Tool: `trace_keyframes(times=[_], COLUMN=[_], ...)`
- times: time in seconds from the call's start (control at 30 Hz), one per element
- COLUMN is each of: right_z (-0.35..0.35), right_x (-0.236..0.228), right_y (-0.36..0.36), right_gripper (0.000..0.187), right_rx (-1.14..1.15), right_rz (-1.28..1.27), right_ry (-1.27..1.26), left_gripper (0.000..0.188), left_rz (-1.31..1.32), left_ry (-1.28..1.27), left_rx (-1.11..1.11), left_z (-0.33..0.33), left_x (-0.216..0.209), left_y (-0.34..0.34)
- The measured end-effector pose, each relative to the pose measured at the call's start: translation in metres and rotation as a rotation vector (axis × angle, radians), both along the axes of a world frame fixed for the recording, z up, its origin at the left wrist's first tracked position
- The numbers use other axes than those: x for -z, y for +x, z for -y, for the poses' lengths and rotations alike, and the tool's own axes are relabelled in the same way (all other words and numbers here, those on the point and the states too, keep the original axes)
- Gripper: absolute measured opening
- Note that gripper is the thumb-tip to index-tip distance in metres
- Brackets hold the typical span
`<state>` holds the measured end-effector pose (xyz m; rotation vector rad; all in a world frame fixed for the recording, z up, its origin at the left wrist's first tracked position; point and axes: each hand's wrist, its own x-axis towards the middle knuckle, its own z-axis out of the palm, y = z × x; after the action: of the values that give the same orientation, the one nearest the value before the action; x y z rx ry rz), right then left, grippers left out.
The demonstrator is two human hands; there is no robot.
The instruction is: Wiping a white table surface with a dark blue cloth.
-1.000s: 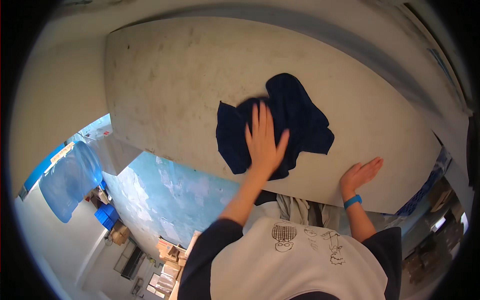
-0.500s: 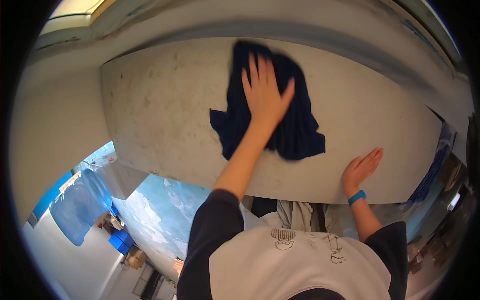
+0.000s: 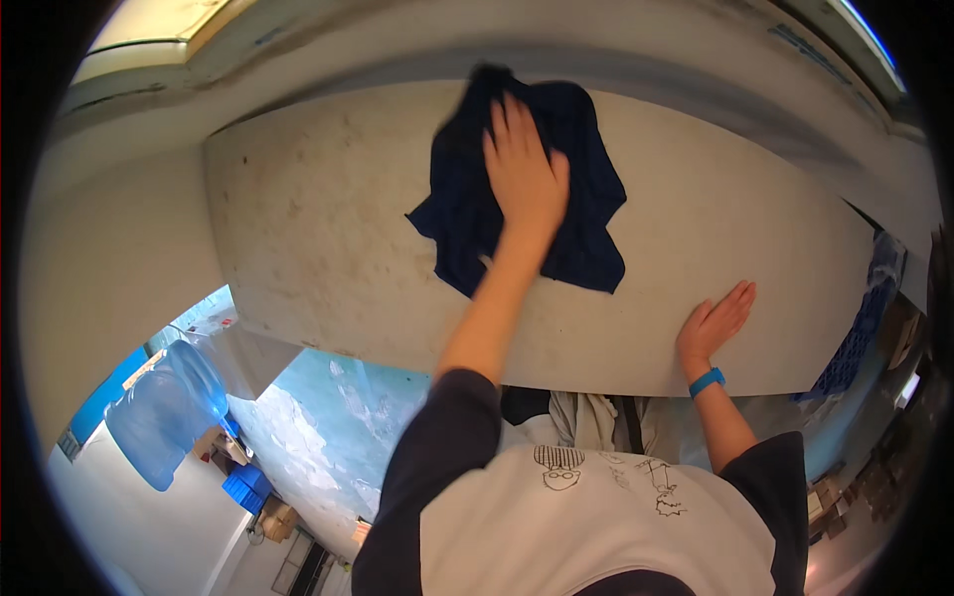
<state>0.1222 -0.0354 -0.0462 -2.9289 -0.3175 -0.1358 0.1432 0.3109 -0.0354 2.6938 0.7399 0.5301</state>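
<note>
A dark navy cloth (image 3: 586, 233) lies spread, with wrinkles and pointed corners, across the middle of a pale tabletop (image 3: 328, 238). My left hand (image 3: 527, 174) rests flat on top of the cloth, fingers stretched toward the far edge and the thumb close beside them. The far end of the cloth is bunched and reaches the table's back edge. Near the front right, my right hand (image 3: 715, 323) lies palm down on the bare tabletop, fingers straight and holding nothing. A blue band is around that wrist.
Dark stains mark the table's left half. A wall ledge (image 3: 417, 55) runs along its back edge, and a pale wall (image 3: 129, 228) borders its left end. At the lower left are a blue translucent plastic container (image 3: 154, 422) and a blue bin (image 3: 246, 487). Blue netting (image 3: 845, 353) hangs at the right end.
The cloth has shifted slightly left and toward the far edge under my left hand, and its outline has changed. My right hand stays in nearly the same place.
</note>
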Motion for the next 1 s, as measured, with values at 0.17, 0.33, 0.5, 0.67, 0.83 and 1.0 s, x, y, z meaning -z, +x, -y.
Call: trace_keyframes(times=[0.17, 0.33, 0.5, 0.67, 0.83, 1.0], right_z=[0.003, 0.001, -0.005, -0.004, -0.001, -0.004], right_x=[0.000, -0.002, -0.005, -0.004, -0.002, -0.003], right_y=[0.002, -0.004, -0.002, 0.000, -0.004, 0.004], right_gripper=[0.070, 0.071, 0.072, 0.072, 0.072, 0.072], right_rx=[0.031, 0.052, 0.032, 0.038, 0.069, 0.059], right_rz=[0.040, 0.021, 0.019, 0.022, 0.001, 0.007], right_ry=[0.007, 0.013, 0.046, 0.063, 0.038, 0.048], left_gripper=[0.078, 0.055, 0.057, 0.065, 0.059, 0.061], left_rz=[-0.259, 0.143, 0.010, -0.104, 0.026, 0.050], left_ry=[-0.325, -0.346, -0.154, -0.154, 0.001, -0.299], left_rx=[0.553, 0.489, 0.099, 0.441, -0.092, 0.403], left_z=[0.060, -0.030, 0.033, 0.020, -0.074, 0.006], left_x=[-0.012, -0.001, -0.015, -0.005, -0.001, -0.018], left_y=[-0.117, -0.077, 0.008, -0.030, -0.051, -0.037])
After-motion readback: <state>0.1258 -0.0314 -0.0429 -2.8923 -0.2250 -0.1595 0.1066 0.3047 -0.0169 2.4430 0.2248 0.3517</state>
